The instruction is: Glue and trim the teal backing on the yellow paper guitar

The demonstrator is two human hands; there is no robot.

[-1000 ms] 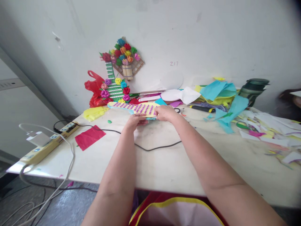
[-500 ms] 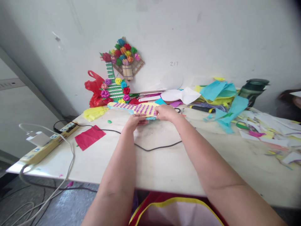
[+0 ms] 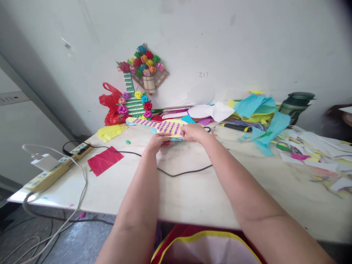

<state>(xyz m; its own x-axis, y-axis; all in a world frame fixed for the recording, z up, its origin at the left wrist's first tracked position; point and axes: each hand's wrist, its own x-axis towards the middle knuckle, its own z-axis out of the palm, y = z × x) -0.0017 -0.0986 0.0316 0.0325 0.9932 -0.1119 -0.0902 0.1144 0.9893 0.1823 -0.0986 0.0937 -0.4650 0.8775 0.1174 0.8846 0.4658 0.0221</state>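
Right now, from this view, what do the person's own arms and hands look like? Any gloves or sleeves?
The left hand and right hand are gloveless. No sleeve, watch or bracelet shows on either arm. At the bottom, what may be an apron shows dark red with yellow edging and a pale area. Small details such as nails are hard to make out.
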